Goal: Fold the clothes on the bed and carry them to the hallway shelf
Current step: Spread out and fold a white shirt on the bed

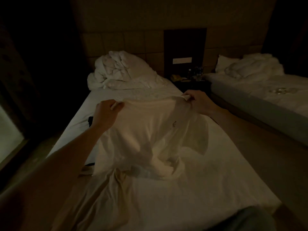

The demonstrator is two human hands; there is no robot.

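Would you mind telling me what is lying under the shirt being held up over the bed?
Under the shirt lie the bed sheet and a beige garment that runs out from under its hem. A dark item peeks out at left. The rest is covered.

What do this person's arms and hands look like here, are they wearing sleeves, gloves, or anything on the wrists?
Both forearms show bare, with no sleeve in view. The left hand and the right hand wear no gloves. No watch, ring or bracelet can be seen, though the room is dim, so small items could be missed.
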